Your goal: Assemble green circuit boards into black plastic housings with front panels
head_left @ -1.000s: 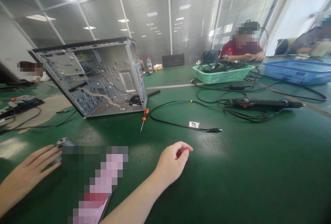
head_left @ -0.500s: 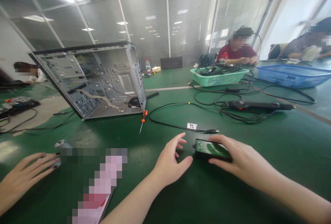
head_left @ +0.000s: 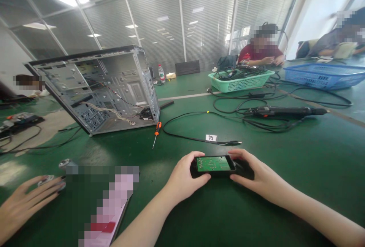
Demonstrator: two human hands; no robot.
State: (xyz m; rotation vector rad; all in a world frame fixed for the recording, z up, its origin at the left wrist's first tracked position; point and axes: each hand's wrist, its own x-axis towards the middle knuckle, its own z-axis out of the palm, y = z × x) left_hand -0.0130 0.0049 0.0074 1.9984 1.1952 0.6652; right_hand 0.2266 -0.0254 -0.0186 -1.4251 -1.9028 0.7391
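Both my hands grip a small black open box (head_left: 215, 165) with a green circuit board showing inside, held just above the green surface. My left hand (head_left: 182, 180) is closed on its left end, thumb on the near edge. My right hand (head_left: 253, 174) is closed on its right end. An orange-handled screwdriver (head_left: 155, 133) lies beyond my left hand, in front of an open grey computer case (head_left: 97, 87) that stands tilted. A black cable with a white tag (head_left: 210, 138) runs just past the box.
Another person's hand (head_left: 25, 201) lies flat at the near left by a small metal cylinder (head_left: 65, 162). A black electric screwdriver (head_left: 285, 111) and cables lie at right. A green basket (head_left: 239, 81) and a blue basket (head_left: 325, 76) stand behind, with people seated beyond.
My right hand came in from the right with the black box. My left hand closed on its other end, and the box turned so its circuit board faces me.
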